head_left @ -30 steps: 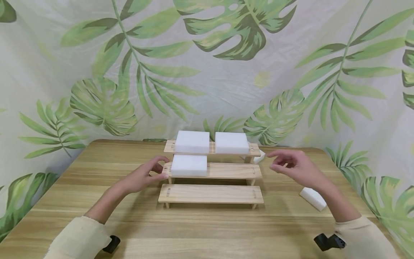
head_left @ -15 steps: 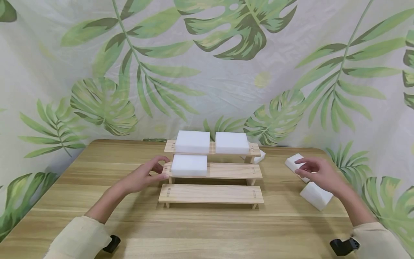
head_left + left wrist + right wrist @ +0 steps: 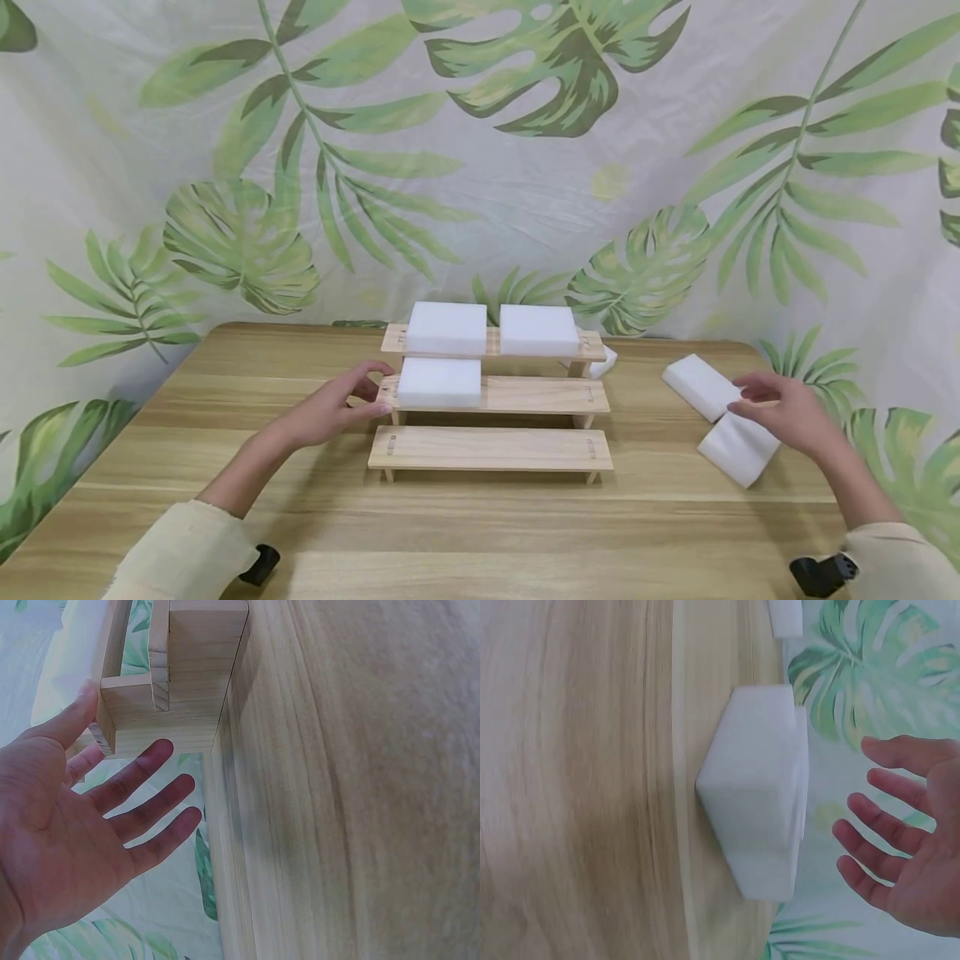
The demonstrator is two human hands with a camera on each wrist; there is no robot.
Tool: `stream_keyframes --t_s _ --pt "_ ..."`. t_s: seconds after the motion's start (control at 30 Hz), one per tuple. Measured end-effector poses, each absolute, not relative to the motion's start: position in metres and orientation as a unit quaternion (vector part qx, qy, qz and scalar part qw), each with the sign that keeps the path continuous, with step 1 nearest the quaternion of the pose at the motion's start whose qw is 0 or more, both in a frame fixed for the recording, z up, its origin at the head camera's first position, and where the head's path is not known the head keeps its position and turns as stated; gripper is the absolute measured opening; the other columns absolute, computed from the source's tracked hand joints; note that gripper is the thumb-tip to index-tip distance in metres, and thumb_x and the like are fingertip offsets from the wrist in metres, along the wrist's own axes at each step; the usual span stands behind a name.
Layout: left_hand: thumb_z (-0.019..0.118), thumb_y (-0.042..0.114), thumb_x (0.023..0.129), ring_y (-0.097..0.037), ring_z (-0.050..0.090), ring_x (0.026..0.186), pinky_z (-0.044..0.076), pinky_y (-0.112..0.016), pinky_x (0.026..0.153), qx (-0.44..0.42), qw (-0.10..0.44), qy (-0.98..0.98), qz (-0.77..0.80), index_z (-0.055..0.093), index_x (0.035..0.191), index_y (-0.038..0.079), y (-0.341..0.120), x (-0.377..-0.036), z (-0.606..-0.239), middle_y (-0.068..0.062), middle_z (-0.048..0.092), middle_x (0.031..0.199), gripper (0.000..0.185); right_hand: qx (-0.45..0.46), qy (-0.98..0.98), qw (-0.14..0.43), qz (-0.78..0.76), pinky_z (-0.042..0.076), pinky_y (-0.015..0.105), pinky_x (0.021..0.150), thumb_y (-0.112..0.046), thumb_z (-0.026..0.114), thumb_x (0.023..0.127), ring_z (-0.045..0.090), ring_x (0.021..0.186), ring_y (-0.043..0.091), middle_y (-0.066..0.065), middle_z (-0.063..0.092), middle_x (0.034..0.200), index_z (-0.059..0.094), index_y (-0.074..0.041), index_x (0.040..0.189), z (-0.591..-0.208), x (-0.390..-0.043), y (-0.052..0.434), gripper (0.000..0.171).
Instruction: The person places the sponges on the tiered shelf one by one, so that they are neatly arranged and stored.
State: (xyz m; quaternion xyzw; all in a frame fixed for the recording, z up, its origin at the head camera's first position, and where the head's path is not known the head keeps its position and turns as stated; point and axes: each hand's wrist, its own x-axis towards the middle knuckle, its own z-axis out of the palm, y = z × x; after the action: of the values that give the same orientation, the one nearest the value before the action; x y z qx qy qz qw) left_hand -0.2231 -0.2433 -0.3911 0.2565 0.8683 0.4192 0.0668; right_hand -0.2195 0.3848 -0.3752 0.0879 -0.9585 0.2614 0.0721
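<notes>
Tbl: block pt-hidden bhd rack

Beyond and above the left fingers and right fingers, and out to either side of them, spreads a creased, pale backdrop cloth printed with green palm fronds, monstera leaves and faint yellow spots. Below them lies a wood-grain tabletop, its far corners rounded. Soft light leaves a pale sheen on its surface nearer than the fingers.
</notes>
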Motion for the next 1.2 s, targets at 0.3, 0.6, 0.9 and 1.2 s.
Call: stream_keyframes --t_s 0.3,0.6,0.9,1.2 --pt "0.066 0.020 0.104 -0.029 0.062 0.109 0.053 -0.044 0.085 0.258 0.072 0.865 0.425 0.042 0.144 0.001 -0.243 -0.223 -0.390 -0.013 0.066 0.111 0.050 0.060 -0.974 0.012 0.219 0.055 0.049 0.076 -0.019 0.083 0.087 0.065 0.098 0.052 0.038 0.066 0.107 0.060 0.014 0.122 -0.374 -0.219 0.403 0.053" --pt "0.066 0.019 0.104 -0.030 0.062 0.109 0.053 -0.045 0.086 0.258 0.072 0.866 0.422 0.042 0.144 0.001 -0.243 -0.224 -0.389 -0.012 0.067 0.110 0.050 0.038 -0.977 -0.053 0.205 0.051 0.040 0.069 -0.028 0.082 0.089 0.066 0.085 0.036 0.027 0.068 0.094 0.048 0.022 0.130 -0.376 -0.221 0.406 0.073" --pt "0.065 0.020 0.104 -0.029 0.062 0.109 0.052 -0.046 0.086 0.254 0.075 0.867 0.421 0.041 0.145 0.001 -0.243 -0.223 -0.389 -0.012 0.067 0.111 0.051 0.018 -0.965 -0.107 0.238 0.050 0.038 0.056 -0.030 0.077 0.094 0.068 0.062 0.023 0.008 0.068 0.072 0.045 0.020 0.129 -0.376 -0.218 0.393 0.068" --pt "0.066 0.019 0.104 -0.029 0.062 0.108 0.052 -0.045 0.085 0.256 0.072 0.868 0.420 0.041 0.144 0.001 -0.243 -0.223 -0.390 -0.013 0.066 0.111 0.050 0.068 -0.920 -0.159 0.352 0.052 0.033 0.053 -0.017 0.076 0.095 0.070 0.065 0.024 0.010 0.068 0.071 0.051 0.014 0.127 -0.377 -0.212 0.377 0.051"
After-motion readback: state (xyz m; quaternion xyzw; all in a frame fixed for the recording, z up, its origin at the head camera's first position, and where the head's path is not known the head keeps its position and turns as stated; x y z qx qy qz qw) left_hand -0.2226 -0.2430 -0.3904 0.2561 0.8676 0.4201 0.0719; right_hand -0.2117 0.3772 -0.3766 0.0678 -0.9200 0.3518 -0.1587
